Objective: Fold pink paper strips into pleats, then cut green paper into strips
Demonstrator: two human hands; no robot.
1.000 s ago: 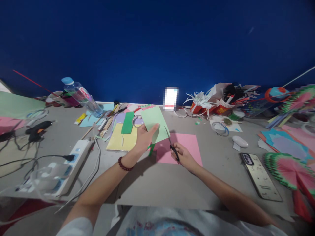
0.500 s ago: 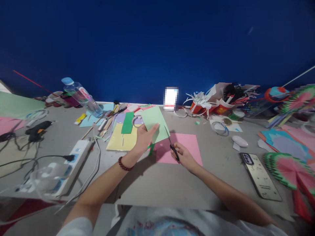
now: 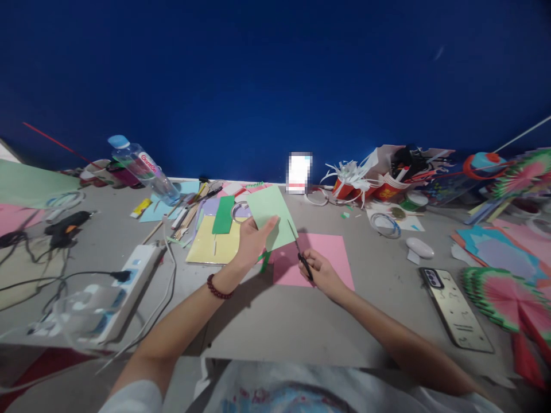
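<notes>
My left hand (image 3: 255,241) pinches a light green sheet of paper (image 3: 275,215) by its lower left part, thumb on top, and holds it tilted above the table. In my right hand (image 3: 321,269) are black-handled scissors (image 3: 306,267), my fingers in the loops. Their blades lie along the right edge of the green paper. Beneath, a pink sheet of paper (image 3: 331,261) lies flat, partly covered by my hand and the green sheet. A dark green strip (image 3: 265,262) shows under my left hand.
Left are a power strip (image 3: 129,292) with cables, a plastic bottle (image 3: 146,169) and a glue gun (image 3: 69,226). A yellow paper pack (image 3: 206,246) lies beside my left hand. Right are a phone (image 3: 458,310), paper fans (image 3: 512,298) and red cups (image 3: 390,189) of supplies.
Almost nothing differs. The scissors' blades look slightly more closed at the paper's right edge; both hands stay in place.
</notes>
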